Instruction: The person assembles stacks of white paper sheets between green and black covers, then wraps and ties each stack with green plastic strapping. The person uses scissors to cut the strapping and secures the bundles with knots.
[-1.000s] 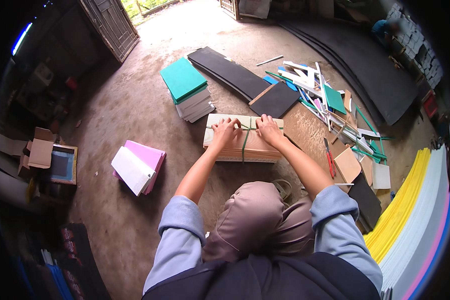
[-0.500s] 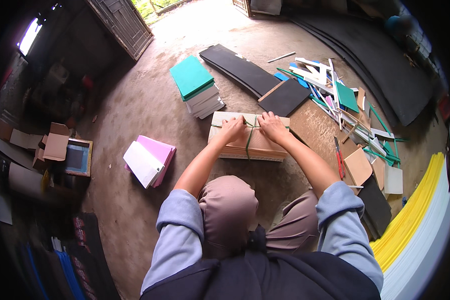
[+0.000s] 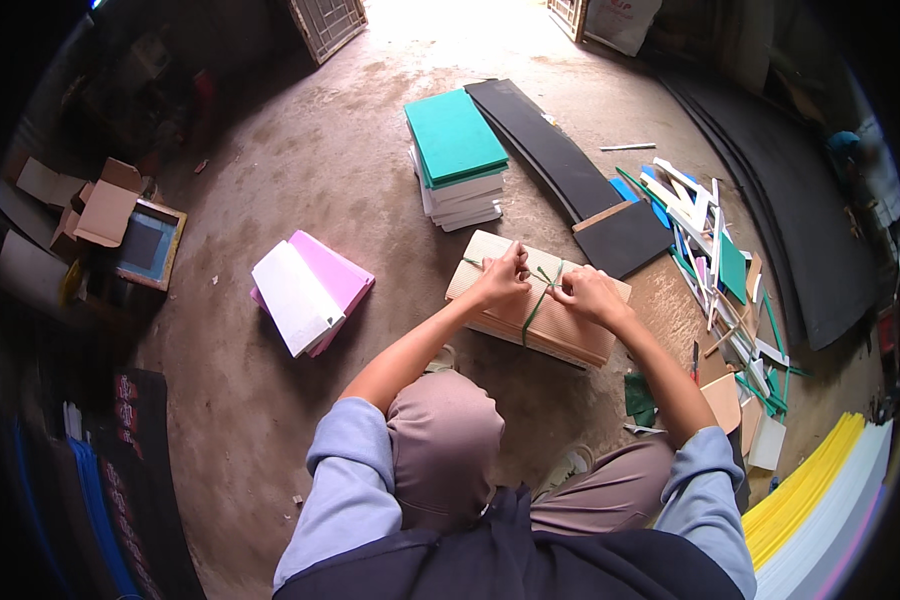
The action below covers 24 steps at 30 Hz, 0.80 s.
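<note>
Pinching thin green cord (image 3: 534, 317) in the left hand (image 3: 504, 277); right hand (image 3: 594, 297): hold indeterminable. Rectangular tan ribbed-sheet stack (image 3: 560, 327) beneath now lies aslant, presumably easing access.

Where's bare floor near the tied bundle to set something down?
Floor between the pink-and-white stack and tied bundle; also between that stack and the open carton at left. Crowded right of the bundle: scrap pile, then large black sheets.
</note>
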Each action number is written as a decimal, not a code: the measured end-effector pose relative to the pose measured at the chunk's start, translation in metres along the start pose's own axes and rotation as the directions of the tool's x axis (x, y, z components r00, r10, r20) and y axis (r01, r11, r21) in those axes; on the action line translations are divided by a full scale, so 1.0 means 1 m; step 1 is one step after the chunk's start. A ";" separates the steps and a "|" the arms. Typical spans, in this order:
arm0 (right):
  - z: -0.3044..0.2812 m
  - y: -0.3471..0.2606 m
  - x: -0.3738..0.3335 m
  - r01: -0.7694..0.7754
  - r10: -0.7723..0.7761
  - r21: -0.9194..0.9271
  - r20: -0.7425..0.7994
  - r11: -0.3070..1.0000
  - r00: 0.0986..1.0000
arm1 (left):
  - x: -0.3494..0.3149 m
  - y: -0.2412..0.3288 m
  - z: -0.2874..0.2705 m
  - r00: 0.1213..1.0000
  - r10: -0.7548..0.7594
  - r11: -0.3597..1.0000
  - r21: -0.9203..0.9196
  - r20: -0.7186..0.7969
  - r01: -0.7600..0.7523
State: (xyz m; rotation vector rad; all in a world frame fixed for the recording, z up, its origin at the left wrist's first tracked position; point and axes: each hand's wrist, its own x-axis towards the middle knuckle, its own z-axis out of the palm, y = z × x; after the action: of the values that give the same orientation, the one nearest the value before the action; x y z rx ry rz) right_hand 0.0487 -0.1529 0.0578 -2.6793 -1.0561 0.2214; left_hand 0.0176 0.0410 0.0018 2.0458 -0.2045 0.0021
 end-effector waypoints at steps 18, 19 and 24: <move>0.019 -0.199 0.203 0.042 0.318 0.738 -0.341 0.674 0.885 | -0.074 -0.072 -0.218 0.500 -0.371 0.909 -0.416 -0.782 0.023; 0.020 -0.208 0.208 0.035 0.321 0.725 -0.348 0.688 0.881 | -0.071 -0.072 -0.227 0.569 -0.397 0.875 -0.484 -0.720 -0.001; 0.037 -0.230 0.253 0.013 0.292 0.642 -0.366 0.767 0.884 | -0.054 -0.104 -0.260 0.722 -0.370 0.766 -0.631 -0.584 -0.118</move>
State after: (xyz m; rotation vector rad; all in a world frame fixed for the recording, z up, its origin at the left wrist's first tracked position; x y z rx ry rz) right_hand 0.0740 0.1896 0.0766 -2.0375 -0.4988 -0.0258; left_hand 0.0020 0.3245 0.0271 1.2417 0.3841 0.5355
